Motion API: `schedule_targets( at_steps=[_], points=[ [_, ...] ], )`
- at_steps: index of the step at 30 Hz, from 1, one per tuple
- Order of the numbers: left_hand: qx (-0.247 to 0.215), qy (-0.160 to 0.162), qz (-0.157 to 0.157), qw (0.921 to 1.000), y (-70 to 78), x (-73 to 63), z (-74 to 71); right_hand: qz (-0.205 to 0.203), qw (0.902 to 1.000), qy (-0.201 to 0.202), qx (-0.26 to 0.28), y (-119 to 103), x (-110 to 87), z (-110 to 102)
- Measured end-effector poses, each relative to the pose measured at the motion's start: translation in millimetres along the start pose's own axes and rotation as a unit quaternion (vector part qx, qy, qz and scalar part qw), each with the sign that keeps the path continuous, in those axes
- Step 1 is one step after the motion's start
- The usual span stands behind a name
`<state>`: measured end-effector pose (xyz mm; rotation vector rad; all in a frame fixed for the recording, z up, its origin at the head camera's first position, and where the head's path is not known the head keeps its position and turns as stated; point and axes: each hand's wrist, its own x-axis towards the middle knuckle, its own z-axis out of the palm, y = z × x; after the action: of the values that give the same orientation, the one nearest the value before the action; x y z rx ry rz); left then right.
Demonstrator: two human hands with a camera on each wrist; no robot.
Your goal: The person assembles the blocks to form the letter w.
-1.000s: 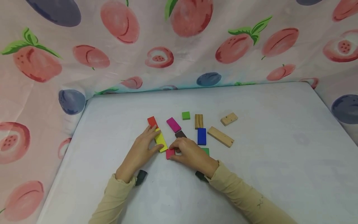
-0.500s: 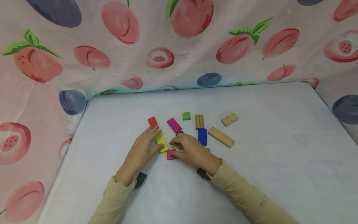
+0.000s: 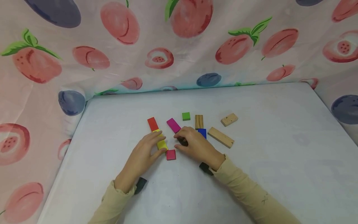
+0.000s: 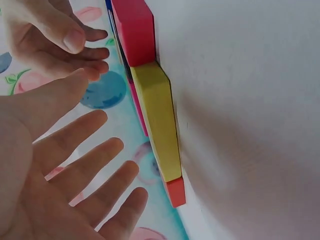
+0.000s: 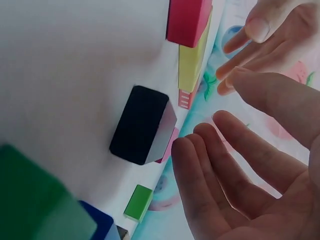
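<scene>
A yellow block [image 3: 162, 144] lies end to end between an orange-red block [image 3: 152, 124] and a short pinkish-red block [image 3: 171, 155]. Over the yellow block hovers my left hand [image 3: 141, 154], fingers spread and holding nothing; the left wrist view shows its fingertips apart from the row. My right hand [image 3: 199, 148] is above a dark block [image 5: 142, 125], its thumb and fingers parted around it in the head view. In the right wrist view those fingers stand clear of it. Just beyond lies a magenta block [image 3: 174, 125].
Behind and right of the hands are a small light-green block [image 3: 185, 116], a striped wooden block [image 3: 199, 121] and a partly covered blue block [image 3: 202, 133]. Two plain wooden blocks [image 3: 221, 137] lie farther right. A green block [image 5: 37, 200] shows near the right wrist.
My right hand has left the pinkish-red block and moved up and right over the dark block. My left hand has drawn back slightly, uncovering more of the orange-red block.
</scene>
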<state>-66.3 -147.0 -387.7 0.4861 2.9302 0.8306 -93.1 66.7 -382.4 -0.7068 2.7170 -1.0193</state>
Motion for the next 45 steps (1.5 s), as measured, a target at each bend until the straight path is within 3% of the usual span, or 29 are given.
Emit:
schedule_targets(
  at_steps=[11,20,28,36,45],
  points=[
    [0.007,-0.006,0.018,0.9998,5.3,-1.2,9.4,0.01,0.9987,0.014,-0.047,9.7,1.6,4.5],
    [0.016,-0.011,0.067,0.9976,2.8,-1.2,11.0,-0.005,0.9987,0.021,-0.045,13.3,2.6,4.4],
    [0.03,-0.025,0.064,0.9972,3.4,-3.0,13.4,0.016,0.9992,0.003,-0.037,13.3,5.1,3.1],
    [0.025,-0.029,0.037,0.9986,4.8,-4.6,15.8,0.042,0.9986,-0.013,-0.03,13.6,7.7,3.0],
    [0.024,-0.022,0.036,0.9988,4.0,-5.0,16.7,0.047,0.9989,-0.006,-0.008,14.4,9.3,3.1]
  ],
)
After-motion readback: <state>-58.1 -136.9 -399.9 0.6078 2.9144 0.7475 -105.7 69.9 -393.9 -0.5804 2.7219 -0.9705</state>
